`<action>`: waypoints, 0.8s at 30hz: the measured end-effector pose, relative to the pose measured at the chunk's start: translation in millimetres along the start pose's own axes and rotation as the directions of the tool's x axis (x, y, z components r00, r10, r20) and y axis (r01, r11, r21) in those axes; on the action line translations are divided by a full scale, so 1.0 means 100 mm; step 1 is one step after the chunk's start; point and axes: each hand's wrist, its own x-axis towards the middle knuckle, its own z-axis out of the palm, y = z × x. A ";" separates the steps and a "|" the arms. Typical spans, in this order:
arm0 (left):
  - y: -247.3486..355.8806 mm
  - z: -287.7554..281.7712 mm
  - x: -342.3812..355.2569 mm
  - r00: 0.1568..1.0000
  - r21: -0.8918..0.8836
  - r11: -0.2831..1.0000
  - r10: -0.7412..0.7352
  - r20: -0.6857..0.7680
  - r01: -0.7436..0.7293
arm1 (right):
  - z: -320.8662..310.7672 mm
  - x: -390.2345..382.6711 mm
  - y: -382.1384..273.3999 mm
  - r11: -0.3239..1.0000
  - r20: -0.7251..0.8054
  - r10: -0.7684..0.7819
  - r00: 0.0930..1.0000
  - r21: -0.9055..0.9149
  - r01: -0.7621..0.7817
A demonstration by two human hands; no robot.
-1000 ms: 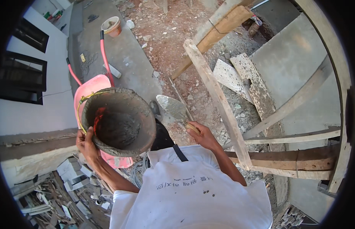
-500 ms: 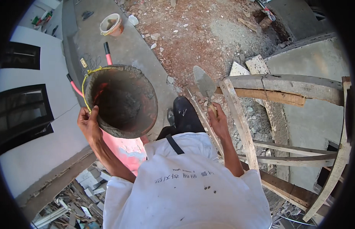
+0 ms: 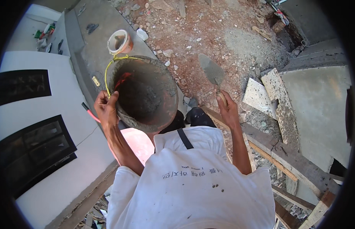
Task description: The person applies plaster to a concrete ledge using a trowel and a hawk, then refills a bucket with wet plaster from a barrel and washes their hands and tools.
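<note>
My left hand [image 3: 108, 107] grips a large mortar-caked bucket [image 3: 145, 95] at its left rim, by the yellow cord handle [image 3: 106, 74]. Inside the bucket lies wet grey mortar, with some red showing on the inner wall. My right hand [image 3: 227, 105] is closed round the wooden handle of a pointed trowel [image 3: 211, 70], held upright beside the bucket with a grey-smeared blade. A pink wheelbarrow [image 3: 135, 145] sits below the bucket at my left, partly hidden by it and by my forearm.
A wooden beam frame [image 3: 288, 160] spans the lower right by a grey concrete wall [image 3: 315, 103] and leaning mottled boards [image 3: 257, 95]. A white wall with dark windows [image 3: 28, 141] stands left. A small bucket [image 3: 120, 42] sits on the concrete strip; red rubble ground [image 3: 189, 26] lies ahead.
The view has shifted, leaving the wooden frame lower in the picture and more rubble ground ahead. The trowel, pointing left a second ago, now points upward. The bucket sits higher and further right in view.
</note>
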 end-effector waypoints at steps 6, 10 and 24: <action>0.45 0.80 0.97 0.957 0.016 0.995 0.094 0.275 -0.103 | 0.20 0.78 -1.00 0.704 0.313 -0.295 0.903 -0.568 0.427; 0.77 1.50 1.54 0.802 0.001 0.963 0.225 0.553 -0.271 | 0.30 1.72 -1.43 0.463 0.286 -0.358 0.889 -0.772 0.435; 1.45 5.00 2.02 -0.046 -0.292 0.852 0.303 0.952 -0.435 | -0.33 2.83 -0.28 0.987 -0.017 -0.051 0.999 0.152 0.053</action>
